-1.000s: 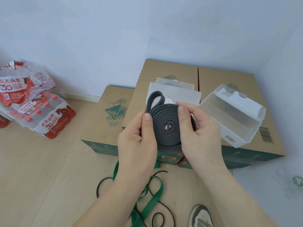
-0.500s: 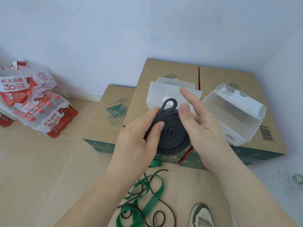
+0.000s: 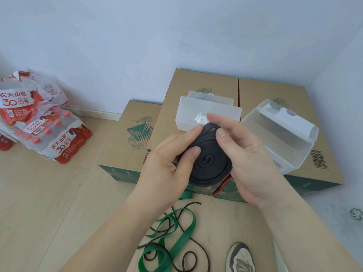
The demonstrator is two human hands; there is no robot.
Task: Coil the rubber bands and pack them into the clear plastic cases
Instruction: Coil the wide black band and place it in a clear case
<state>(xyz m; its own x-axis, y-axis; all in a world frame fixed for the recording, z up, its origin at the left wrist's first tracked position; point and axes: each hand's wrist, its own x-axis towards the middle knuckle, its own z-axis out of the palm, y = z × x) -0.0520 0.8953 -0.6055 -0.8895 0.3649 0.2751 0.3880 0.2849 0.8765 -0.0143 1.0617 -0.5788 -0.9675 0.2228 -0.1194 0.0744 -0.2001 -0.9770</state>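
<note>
Item, black band (image 3: pixel 210 163): I log it as a closed flat spiral, the end loop that stood proud of its top half a second ago now laid against the rim. It is held in the air before the cardboard boxes (image 3: pixel 196 85), near the open clear case (image 3: pixel 294 160) but not in it. Left hand (image 3: pixel 167 169): fingers grip it, thumb on its face. Right hand (image 3: pixel 249 160), splayed a moment ago: fingers now closed round its far edge, so I judge coiling done and packing next.

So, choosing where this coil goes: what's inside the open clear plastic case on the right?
No band shows inside the open clear plastic case; its floor looks bare. The right hand covers its near-left corner, so that part cannot be checked.
</note>
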